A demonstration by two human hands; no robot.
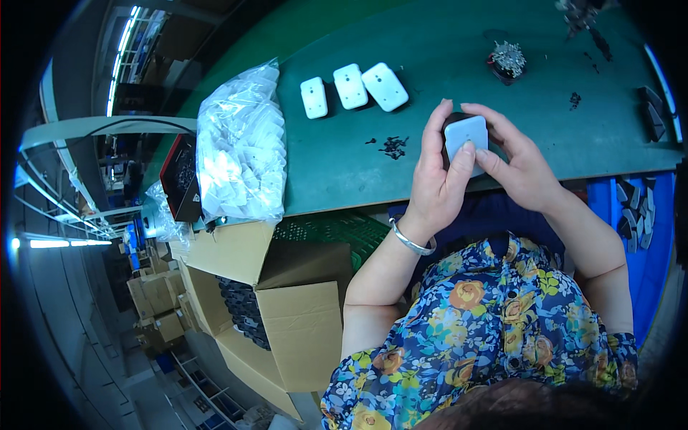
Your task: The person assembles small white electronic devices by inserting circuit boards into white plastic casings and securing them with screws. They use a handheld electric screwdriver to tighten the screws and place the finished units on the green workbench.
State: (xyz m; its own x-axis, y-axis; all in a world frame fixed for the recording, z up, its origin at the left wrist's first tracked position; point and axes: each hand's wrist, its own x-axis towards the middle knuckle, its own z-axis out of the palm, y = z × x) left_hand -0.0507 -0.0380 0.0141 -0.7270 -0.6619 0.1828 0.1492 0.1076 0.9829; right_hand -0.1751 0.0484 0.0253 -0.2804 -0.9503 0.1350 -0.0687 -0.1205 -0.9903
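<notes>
While both hands meet over the near edge of the bench, the work reads like this, near to far:

Left hand (437,183): curled round a small white plate with rounded corners (467,135), thumb pressed on its lower face, fingers wrapped behind a dark body under it; a silver bangle (412,241) sits on the wrist.
Right hand (517,161): pinching the same piece from the other side, thumb on the white face, fingers arched over the top.
Held piece: raised just above the green bench (344,161), touching nothing but the hands.
Step in hand: by my judgement, seating the white plate onto the dark body.
Next move calls for: probably even thumb pressure at all corners so the plate sits flush, not tilted.
Cardboard box (287,315): open, below the bench to the left, dark parts inside.
Clear bag (240,147): on the bench's left end, full of white plates.
Black bits (390,145): a loose scatter just left of the hands.
Three white pieces (351,89): in a row farther back, well apart from the hands.
Small pile of pins (508,60): far side, beyond the hands.
</notes>
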